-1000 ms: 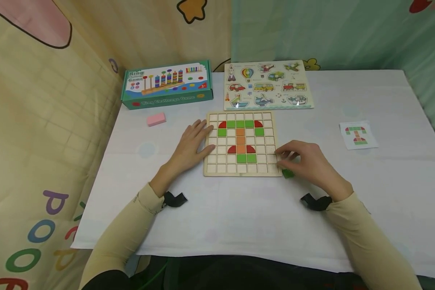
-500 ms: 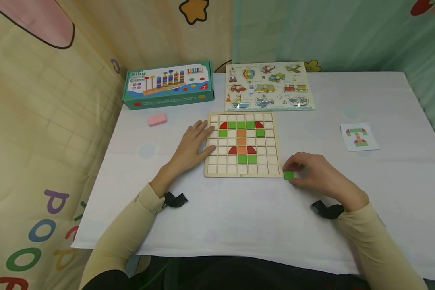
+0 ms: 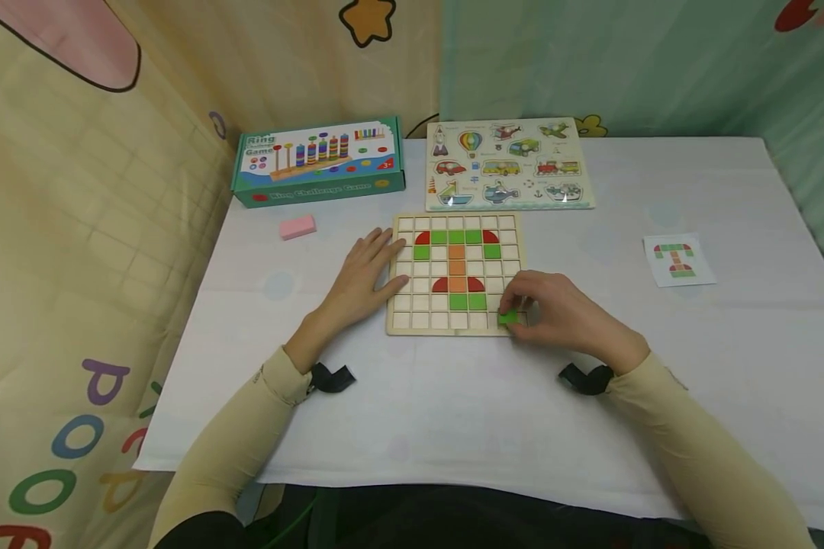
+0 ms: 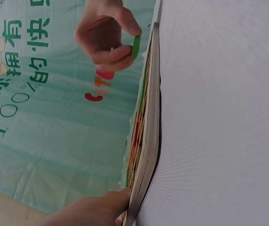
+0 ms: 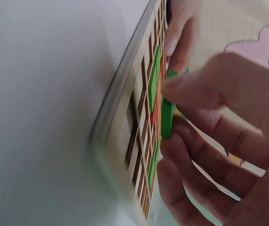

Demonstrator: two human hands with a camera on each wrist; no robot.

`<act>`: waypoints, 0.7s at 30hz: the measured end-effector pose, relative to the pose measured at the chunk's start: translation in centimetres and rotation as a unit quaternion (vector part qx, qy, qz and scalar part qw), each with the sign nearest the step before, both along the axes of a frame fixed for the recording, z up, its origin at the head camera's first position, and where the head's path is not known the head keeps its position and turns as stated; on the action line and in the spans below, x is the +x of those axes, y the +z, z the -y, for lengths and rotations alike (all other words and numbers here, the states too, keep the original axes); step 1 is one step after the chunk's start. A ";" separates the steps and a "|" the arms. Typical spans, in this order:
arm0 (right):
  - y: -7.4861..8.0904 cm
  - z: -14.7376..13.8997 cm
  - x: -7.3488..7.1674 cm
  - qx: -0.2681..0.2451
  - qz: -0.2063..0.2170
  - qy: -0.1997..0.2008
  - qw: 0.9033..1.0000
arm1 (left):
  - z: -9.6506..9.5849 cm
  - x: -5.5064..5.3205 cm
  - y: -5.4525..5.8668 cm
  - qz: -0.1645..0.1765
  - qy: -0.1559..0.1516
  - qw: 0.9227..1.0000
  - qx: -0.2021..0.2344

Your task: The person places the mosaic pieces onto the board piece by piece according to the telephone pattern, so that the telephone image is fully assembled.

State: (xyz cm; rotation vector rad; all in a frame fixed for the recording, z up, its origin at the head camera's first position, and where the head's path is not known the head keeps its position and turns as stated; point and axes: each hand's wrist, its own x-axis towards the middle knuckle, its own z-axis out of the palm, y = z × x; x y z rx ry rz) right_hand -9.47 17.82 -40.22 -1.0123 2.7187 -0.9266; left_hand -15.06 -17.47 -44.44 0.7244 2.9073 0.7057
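Note:
A wooden grid board (image 3: 405,320) lies on the table, with green, orange and red tiles set in some of its cells. My left hand (image 3: 362,278) rests along the board's left edge with its fingers straight. Between thumb and fingers my right hand (image 3: 556,313) pinches a green square tile (image 3: 507,317) over the lower right part of the board. In the right wrist view the green tile (image 5: 167,113) is held just above the grid, apart from the tiles in the cells.
Behind the board lie a green ring game box (image 3: 319,191) and a vehicle picture board (image 3: 510,164). A pink block (image 3: 297,226) is at the left. The small card (image 3: 680,259) at the right shows a red, green and orange pattern.
My right hand moved down to the green tile lying beside the board, took hold of it and carried it left over the board. The left hand has stayed in place.

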 end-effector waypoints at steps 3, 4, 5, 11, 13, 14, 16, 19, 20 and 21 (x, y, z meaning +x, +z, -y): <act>0.3 2.3 -1.0 0.003 -0.010 -0.010 1.000 | 0.0 0.0 0.1 0.002 0.001 1.000 0.002; 0.3 3.1 -1.3 0.004 -0.015 -0.012 1.000 | 0.0 0.0 0.0 0.001 0.001 1.000 0.003; 0.4 3.7 -1.5 0.007 -0.018 -0.015 1.000 | -0.1 0.0 0.0 0.000 -0.001 1.000 0.004; 0.3 7.3 -2.3 0.017 -0.021 -0.002 1.000 | -0.2 -0.2 0.0 -0.005 -0.003 1.000 0.006; 0.1 8.1 -2.3 0.017 -0.020 0.005 1.000 | -0.1 -0.1 0.0 -0.006 -0.001 1.000 0.006; -0.1 8.4 -2.3 0.018 -0.019 0.007 1.000 | -0.1 -0.1 0.1 -0.006 -0.001 1.000 0.007; -0.3 8.7 -2.2 0.020 -0.016 0.006 1.000 | -0.1 -0.1 0.1 -0.005 -0.002 1.000 0.009; -0.6 9.0 -2.0 0.018 -0.017 0.002 1.000 | -0.1 0.0 0.2 -0.005 -0.004 1.000 0.008; -0.7 9.0 -1.9 0.014 -0.017 0.002 1.000 | -0.1 0.0 0.2 -0.005 -0.004 1.000 0.007; -0.8 9.0 -1.9 0.010 -0.017 0.002 1.000 | -0.1 0.0 0.2 -0.005 -0.004 1.000 0.005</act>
